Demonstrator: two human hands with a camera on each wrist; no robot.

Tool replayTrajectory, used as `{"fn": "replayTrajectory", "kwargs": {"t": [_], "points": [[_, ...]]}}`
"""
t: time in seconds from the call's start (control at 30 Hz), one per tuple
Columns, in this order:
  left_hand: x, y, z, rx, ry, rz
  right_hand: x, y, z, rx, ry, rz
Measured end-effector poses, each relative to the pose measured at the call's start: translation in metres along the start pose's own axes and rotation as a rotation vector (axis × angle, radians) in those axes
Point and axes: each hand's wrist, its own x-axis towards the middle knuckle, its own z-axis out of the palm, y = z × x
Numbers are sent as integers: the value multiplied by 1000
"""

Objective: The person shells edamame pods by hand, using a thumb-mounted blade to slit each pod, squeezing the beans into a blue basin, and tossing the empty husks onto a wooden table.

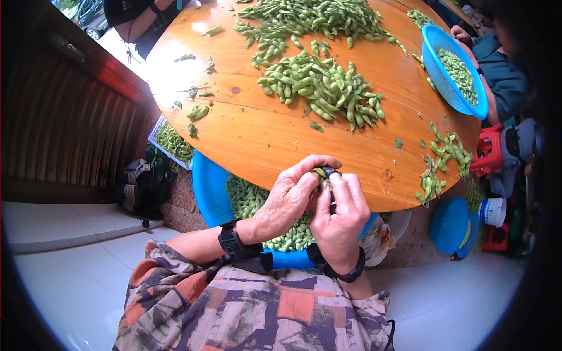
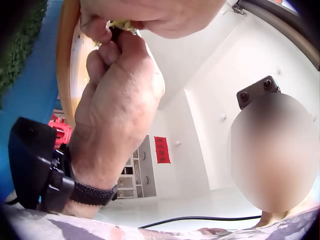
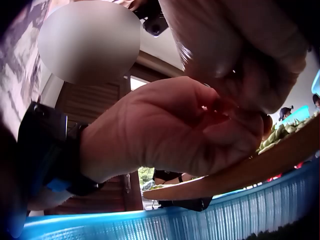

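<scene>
Above the near edge of the table, the left hand (image 1: 285, 198) and right hand (image 1: 339, 219) meet at their fingertips. Thumb and fingers of both pinch a small green pod (image 1: 320, 172), with something dark and shiny beside it. In the left wrist view, the left hand (image 2: 175, 15) touches the right hand (image 2: 117, 95), and yellow-green bits show between them. The right wrist view has the left hand (image 3: 160, 127) below the right hand (image 3: 240, 50), the pod mostly hidden. Beneath the hands, a blue basin (image 1: 212, 188) holds shelled green beans (image 1: 246, 196).
Piles of green pods (image 1: 319, 85) lie on the round wooden table (image 1: 234, 123), with more pods (image 1: 449, 152) at its right edge. A blue basket (image 1: 436, 58) of beans stands at the right. Other people's arms (image 1: 140, 26) show across the table. Red stools (image 1: 489, 151) stand at the right.
</scene>
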Motion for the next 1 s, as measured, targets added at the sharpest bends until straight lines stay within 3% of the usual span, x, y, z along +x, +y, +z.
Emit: {"fn": "replayTrajectory", "kwargs": {"t": [0.03,0.1,0.23,0.3,0.33,0.43,0.5,0.53,0.57,0.63,0.7,0.77,0.93,1.0], "points": [[0,0,1,-46,13,-13,1,2,-2,0,0,-2],[2,3,-6,-52,-41,-55,4,6,-7,202,-84,156],[2,4,-4,-38,-32,-104,4,12,-6,228,-68,99],[2,0,-8,-105,0,-147,1,18,-15,492,-185,401],[3,-6,-19,-4,-146,-118,0,20,-21,639,-212,537],[-4,4,-30,217,-443,-126,5,20,-50,720,-174,648],[-10,32,-34,708,-717,56,15,28,-103,428,-386,490],[-11,43,-36,867,-817,21,13,44,-130,278,-473,298],[-6,52,-35,867,-815,23,9,55,-152,127,-556,105],[7,67,-35,1142,-620,306,2,49,-179,-110,-498,419],[38,76,-33,1533,-353,585,-1,52,-183,-229,-410,463],[78,77,-41,1523,-194,788,-3,60,-180,-126,-281,490],[113,74,-50,1816,-168,770,14,45,-133,-47,-338,396],[110,76,-46,1779,-141,814,16,43,-113,66,-320,403]]}}
